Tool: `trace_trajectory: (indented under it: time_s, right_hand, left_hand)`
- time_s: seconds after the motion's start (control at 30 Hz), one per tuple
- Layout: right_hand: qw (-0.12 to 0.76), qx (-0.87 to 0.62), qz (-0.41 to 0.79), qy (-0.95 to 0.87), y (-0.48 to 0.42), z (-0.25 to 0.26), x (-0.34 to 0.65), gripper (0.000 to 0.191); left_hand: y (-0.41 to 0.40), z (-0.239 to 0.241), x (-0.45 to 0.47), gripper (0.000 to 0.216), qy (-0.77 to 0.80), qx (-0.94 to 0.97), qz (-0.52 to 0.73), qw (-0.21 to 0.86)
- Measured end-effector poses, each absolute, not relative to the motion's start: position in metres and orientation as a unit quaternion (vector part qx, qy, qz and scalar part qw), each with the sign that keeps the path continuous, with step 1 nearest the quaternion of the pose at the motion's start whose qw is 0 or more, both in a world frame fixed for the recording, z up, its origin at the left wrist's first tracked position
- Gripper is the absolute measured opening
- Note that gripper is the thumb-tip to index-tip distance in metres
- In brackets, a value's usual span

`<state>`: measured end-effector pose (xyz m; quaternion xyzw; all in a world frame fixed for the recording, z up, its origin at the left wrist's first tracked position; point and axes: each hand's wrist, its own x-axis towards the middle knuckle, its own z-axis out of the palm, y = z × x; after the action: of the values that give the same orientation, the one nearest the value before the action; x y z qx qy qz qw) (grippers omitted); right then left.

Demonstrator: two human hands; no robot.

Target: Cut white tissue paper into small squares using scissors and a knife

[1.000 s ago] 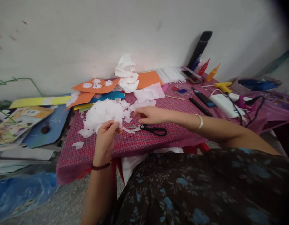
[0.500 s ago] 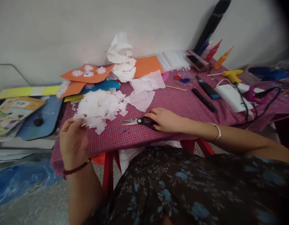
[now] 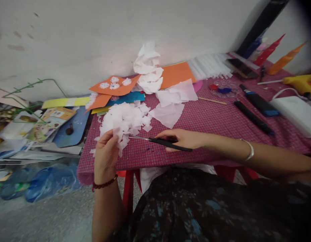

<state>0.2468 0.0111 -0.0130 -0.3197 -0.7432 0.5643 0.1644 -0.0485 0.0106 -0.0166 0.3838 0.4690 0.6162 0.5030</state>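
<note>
- From where I stand, the two hands are apart, side by side over the near half of the bench, each closed on something of its own.
- The left hand (image 3: 106,148) pinches a small, thin, white paper piece (image 3: 117,131) between thumb and fingers, just in front of the heap.
- The right hand (image 3: 180,139) grips the black-handled scissors with slim silver blades (image 3: 159,142); I can't tell which fingers go through the loops.
- The scissors lie crosswise, roughly along the bench's near edge: handles at the right hand and a little lower, tips pointing left and slightly up, towards the left hand.
- That alignment matters most, I'd judge: the paper piece sits straight off the tips, to the right hand's left. The left hand is much the nearer to it, and the tips are just beside it; whether they touch, or how far the blades are spread, I can't make out.
- Right behind the paper piece spreads the loose heap of small white paper scraps (image 3: 122,116).
- Beyond the scissors, towards the wall, lies a larger pale sheet of thin paper (image 3: 168,114), near the right hand but apart from it.
- Under all this is the bench, draped in pink-red checked cloth (image 3: 203,117).
</note>
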Motion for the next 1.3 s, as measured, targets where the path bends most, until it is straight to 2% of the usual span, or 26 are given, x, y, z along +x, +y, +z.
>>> trace_trajectory:
  time_s: [0.1,0.43,0.63,0.7,0.8,1.0,1.3]
  right_hand:
    - [0.167,-0.313,0.555,-0.752,0.02,-0.017,0.239,0.053]
    - [0.185,-0.296,0.589,-0.728,0.032,-0.023,0.23,0.048]
    - [0.141,-0.3,0.61,-0.72,0.028,-0.008,0.24,0.045]
    - [0.125,-0.306,0.587,-0.739,0.028,-0.006,0.239,0.046]
    - [0.144,-0.311,0.587,-0.733,0.029,-0.008,0.233,0.047]
    - [0.17,-0.296,0.623,-0.703,0.031,-0.013,0.225,0.052]
    - [0.161,-0.298,0.636,-0.693,0.034,-0.019,0.226,0.058]
  left_hand:
    - [0.01,-0.017,-0.046,0.028,0.469,0.38,0.604,0.52]
    - [0.01,-0.015,-0.042,0.027,0.476,0.384,0.583,0.535]
    - [0.01,-0.01,-0.044,0.025,0.474,0.353,0.609,0.529]
    - [0.009,-0.01,-0.043,0.025,0.46,0.352,0.615,0.534]
    - [0.008,-0.01,-0.04,0.028,0.448,0.359,0.62,0.535]
    - [0.007,-0.016,-0.037,0.046,0.474,0.399,0.598,0.508]
    - [0.005,-0.015,-0.032,0.048,0.483,0.446,0.591,0.467]
